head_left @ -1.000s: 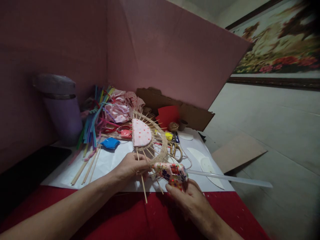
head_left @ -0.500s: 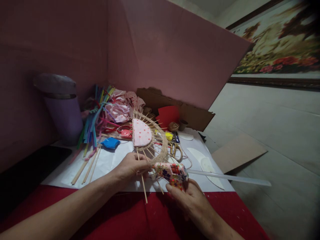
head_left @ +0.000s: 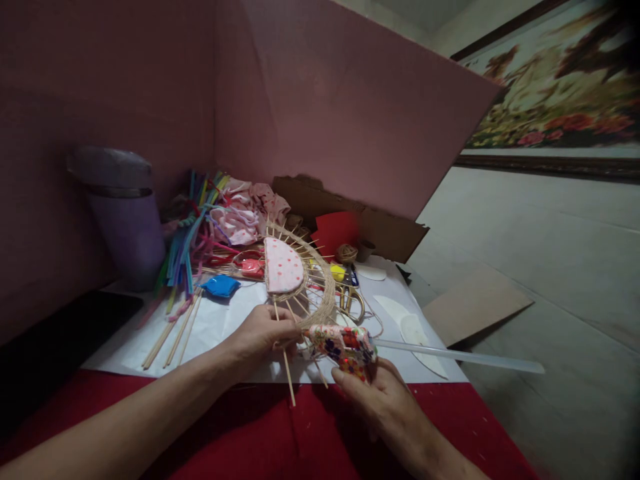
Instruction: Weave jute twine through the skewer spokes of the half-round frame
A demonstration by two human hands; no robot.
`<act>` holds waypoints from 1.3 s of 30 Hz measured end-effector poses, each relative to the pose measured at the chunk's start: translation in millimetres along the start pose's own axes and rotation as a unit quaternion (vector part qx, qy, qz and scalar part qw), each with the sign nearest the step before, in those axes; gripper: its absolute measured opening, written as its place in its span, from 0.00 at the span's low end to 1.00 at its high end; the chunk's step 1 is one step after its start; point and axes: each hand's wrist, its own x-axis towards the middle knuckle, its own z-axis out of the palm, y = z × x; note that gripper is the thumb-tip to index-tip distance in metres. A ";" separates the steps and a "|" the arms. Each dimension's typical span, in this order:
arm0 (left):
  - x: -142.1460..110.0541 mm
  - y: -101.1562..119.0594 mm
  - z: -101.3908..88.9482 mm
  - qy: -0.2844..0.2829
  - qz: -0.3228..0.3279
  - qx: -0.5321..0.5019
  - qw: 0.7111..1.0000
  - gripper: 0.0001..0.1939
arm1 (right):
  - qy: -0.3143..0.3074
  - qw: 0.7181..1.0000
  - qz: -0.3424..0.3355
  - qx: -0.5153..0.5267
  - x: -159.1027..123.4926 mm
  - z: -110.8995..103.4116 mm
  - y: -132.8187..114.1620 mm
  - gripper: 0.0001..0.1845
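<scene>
My left hand (head_left: 267,333) is closed on the lower sticks of a half-round fan frame (head_left: 327,297), made of thin wooden sticks with twine woven round in an arc. At its centre sits a half-circle of pink cloth with red dots (head_left: 284,265). My right hand (head_left: 383,397) grips a flower-patterned glue gun (head_left: 345,343), its nozzle pointing left at the twine's lower end beside my left fingers. Whether the nozzle touches the twine I cannot tell. Out of the gun's back sticks a long clear glue stick (head_left: 460,355).
Pipe cleaners (head_left: 183,250), loose wooden sticks (head_left: 175,337) and a blue packet (head_left: 221,287) lie on the left. Behind the frame are gold-handled scissors (head_left: 356,305), red paper (head_left: 336,232) and a twine ball (head_left: 347,253). A purple tumbler (head_left: 125,227) stands far left; white card pieces (head_left: 413,330) lie right.
Almost nothing differs. The glue stick's far end has shifted very slightly to the right; both hands keep their holds.
</scene>
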 end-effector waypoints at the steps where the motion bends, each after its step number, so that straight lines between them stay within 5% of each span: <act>1: 0.1 0.1 0.0 0.002 0.000 -0.003 1.000 0.07 | 0.005 1.000 -0.002 0.003 -0.4 0.3 -0.8 0.15; 14: -1.7 2.5 1.3 0.008 0.001 0.002 1.000 0.06 | 0.026 0.997 0.029 0.070 0.2 -3.0 -0.9 0.16; 21: -1.6 0.3 0.0 0.003 0.001 0.012 1.000 0.05 | -0.095 0.954 0.115 0.261 -4.2 -11.0 -6.6 0.13; 29: -0.6 0.6 0.9 0.013 0.000 -0.007 1.000 0.06 | -0.055 0.989 0.068 0.117 1.5 -3.2 -7.9 0.22; 39: -1.1 -0.4 0.3 0.007 0.009 -0.001 1.000 0.06 | -0.075 0.995 0.062 0.032 11.7 -10.0 -8.7 0.28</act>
